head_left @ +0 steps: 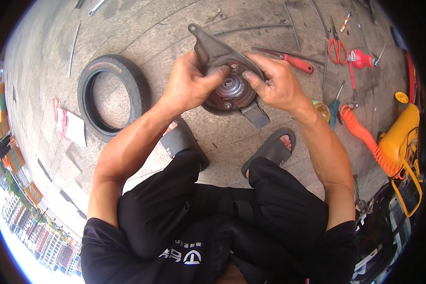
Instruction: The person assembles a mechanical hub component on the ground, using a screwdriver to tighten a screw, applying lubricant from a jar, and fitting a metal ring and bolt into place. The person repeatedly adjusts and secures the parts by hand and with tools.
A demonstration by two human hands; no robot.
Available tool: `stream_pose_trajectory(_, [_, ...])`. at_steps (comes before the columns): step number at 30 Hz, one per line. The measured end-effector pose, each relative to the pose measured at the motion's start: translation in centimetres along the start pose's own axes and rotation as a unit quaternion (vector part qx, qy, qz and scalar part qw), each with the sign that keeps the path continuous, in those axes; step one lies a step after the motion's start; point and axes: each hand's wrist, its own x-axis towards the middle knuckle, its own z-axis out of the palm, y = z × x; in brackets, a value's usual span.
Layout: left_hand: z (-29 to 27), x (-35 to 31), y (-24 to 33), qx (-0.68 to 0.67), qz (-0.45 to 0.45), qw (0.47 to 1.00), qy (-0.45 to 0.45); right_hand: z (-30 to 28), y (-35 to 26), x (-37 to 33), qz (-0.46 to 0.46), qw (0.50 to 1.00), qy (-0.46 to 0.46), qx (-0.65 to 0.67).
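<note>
Both hands, left hand (190,85) and right hand (275,84), are clamping the metal hub plate (228,87)'s rim above the sandals (225,147); likely heavy, rigid, greasy.

- Top: black short-sleeved shirt (109,246), sleeves ending above the elbow, forearms bare.
- White printed logo and lettering on the shirt front, lower centre of frame.
- Legs: black trousers (270,199), loose, creased at the knees.
- Feet: dark grey open-toed slide sandals (270,149), wide single strap, toes showing; one at centre, one just left of it.
- Hands bare, no gloves, watch or rings visible.
</note>
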Motion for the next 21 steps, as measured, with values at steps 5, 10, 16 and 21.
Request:
stream_pose_trajectory(5, [-0.24,-0.48,0.41,0.0,-0.009,1.0,-0.008,-0.42,-0.19,-0.24,-0.041,0.999,-0.003,-0.021])
stream_pose_trajectory(10, [-0.49,-0.49,0.48,0.005,0.003,1.0,-0.018,-0.46,-0.44,-0.27,-0.061,0.997,0.0,-0.046])
stream_pose_trajectory(16, [-0.57,-0.37,0.47,0.012,-0.012,1.0,-0.017,-0.56,-0.63,-0.46,-0.044,0.998,-0.008,-0.052])
stream_pose_trajectory(21, [-0.64,-0.49,0.47,0.0,-0.011,1.0,-0.014,-0.42,-0.65,-0.31,-0.06,0.996,-0.005,-0.06])
